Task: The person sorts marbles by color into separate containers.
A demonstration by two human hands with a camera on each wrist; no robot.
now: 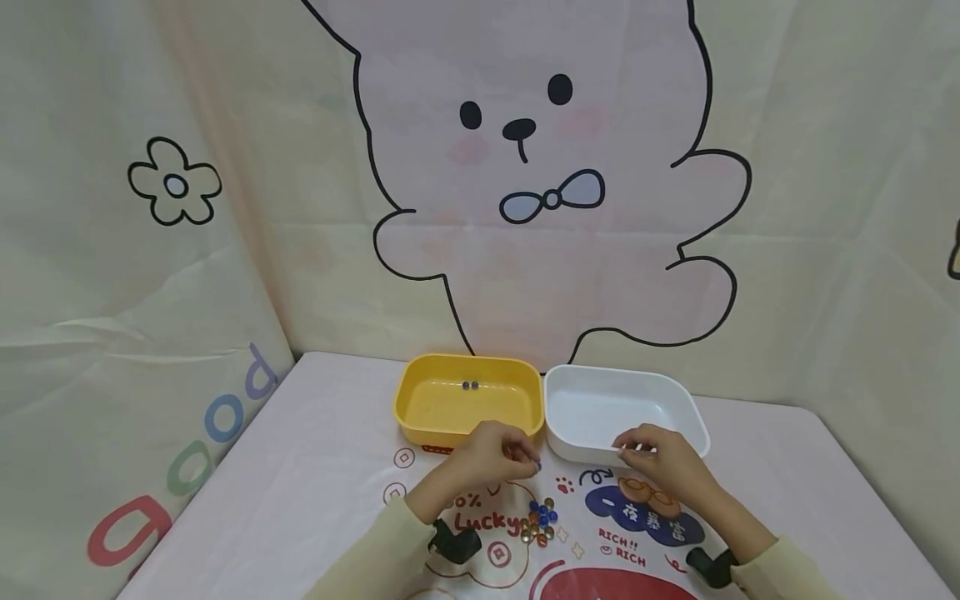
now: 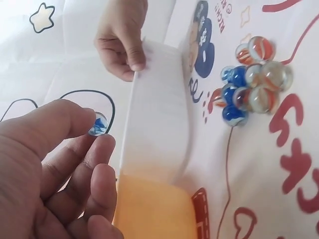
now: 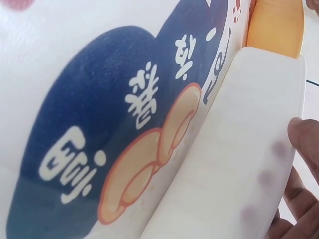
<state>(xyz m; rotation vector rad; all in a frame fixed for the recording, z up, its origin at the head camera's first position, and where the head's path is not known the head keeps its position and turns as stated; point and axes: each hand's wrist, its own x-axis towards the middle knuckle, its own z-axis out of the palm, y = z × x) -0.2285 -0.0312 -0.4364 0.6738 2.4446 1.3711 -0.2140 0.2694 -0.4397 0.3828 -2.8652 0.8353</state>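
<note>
Between thumb and index finger, my left hand [image 1: 491, 458] pinches a clear glass marble with a blue swirl [image 2: 98, 124]. It hovers just in front of the yellow tray [image 1: 427, 410], in which two dark blue marbles [image 1: 470, 386] lie near the far side. My right hand [image 1: 663, 462] grips the near rim of the white tray [image 1: 588, 412], thumb outside and fingers inside; the fingertips show as shadows through its wall in the right wrist view. A cluster of several marbles [image 2: 239, 94], blue, orange and clear, rests on the table below the left hand.
Both trays stand side by side near the back of the table, their ends touching. A printed cloth [image 1: 300, 467] with red lettering and a dark blue cloud covers the table. Behind it hangs a curtain [image 1: 810, 275] with a cartoon bear.
</note>
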